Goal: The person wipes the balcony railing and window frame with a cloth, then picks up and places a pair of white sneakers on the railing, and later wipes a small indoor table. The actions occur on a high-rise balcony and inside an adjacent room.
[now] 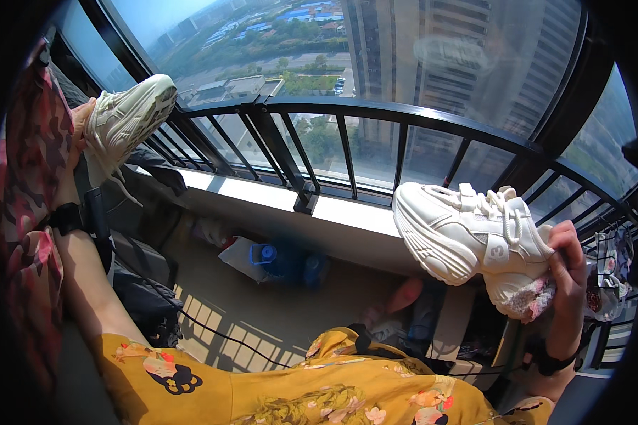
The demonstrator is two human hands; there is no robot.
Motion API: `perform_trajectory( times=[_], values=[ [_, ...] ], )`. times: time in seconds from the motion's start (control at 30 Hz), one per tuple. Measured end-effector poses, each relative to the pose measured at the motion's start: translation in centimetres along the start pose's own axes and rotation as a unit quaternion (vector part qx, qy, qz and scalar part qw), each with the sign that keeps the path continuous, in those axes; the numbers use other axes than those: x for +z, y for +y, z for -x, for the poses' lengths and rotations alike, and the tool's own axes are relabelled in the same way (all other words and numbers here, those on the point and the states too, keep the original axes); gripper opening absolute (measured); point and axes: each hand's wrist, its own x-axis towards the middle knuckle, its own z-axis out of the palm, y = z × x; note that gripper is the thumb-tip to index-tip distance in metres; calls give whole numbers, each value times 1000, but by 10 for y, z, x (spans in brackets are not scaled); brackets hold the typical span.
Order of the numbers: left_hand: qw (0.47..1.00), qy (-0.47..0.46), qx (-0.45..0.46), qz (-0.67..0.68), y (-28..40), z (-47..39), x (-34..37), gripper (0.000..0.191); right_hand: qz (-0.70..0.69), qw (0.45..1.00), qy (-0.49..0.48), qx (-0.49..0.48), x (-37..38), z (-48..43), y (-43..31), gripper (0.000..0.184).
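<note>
My left hand (80, 130) grips a cream lace-up sneaker (127, 117) by its heel end. That shoe is raised at the upper left, toe towards the window, with a lace dangling below it. On the other side, my right hand (568, 265) holds a white chunky-soled sneaker (452, 231) at the heel, toe pointing left. A fuzzy pink-and-white cloth (531, 300) lies against this shoe's sole at the heel, beside my right fingers. Both sneakers are held in the air, apart from each other.
A black metal railing (372, 109) and white sill (345, 212) run along the window. Pink camouflage fabric (32, 159) hangs at left. A blue plastic jug (268, 257) and a pink slipper (404, 295) are below. A black cable (212, 332) crosses in front of me.
</note>
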Motion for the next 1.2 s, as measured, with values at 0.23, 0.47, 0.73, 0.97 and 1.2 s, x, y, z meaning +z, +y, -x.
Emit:
perform_trajectory(
  times=[0.23,0.47,0.73,0.97,1.2],
  values=[
    [999,-19,31,-6,-11,5,23,31,-48,998,-3,46,41,39,28,3],
    [997,-55,54,9,-26,-54,40,29,58,995,22,84,85,13,13,5],
    [992,-115,46,10,5,-104,30,26,-75,993,85,-15,86,2,40,9],
    [998,-32,26,-36,36,-98,43,26,-97,990,94,-37,98,-6,36,9],
    [964,-93,249,11,43,-30,91,29,-86,993,64,-57,92,-15,30,10]
  ],
)
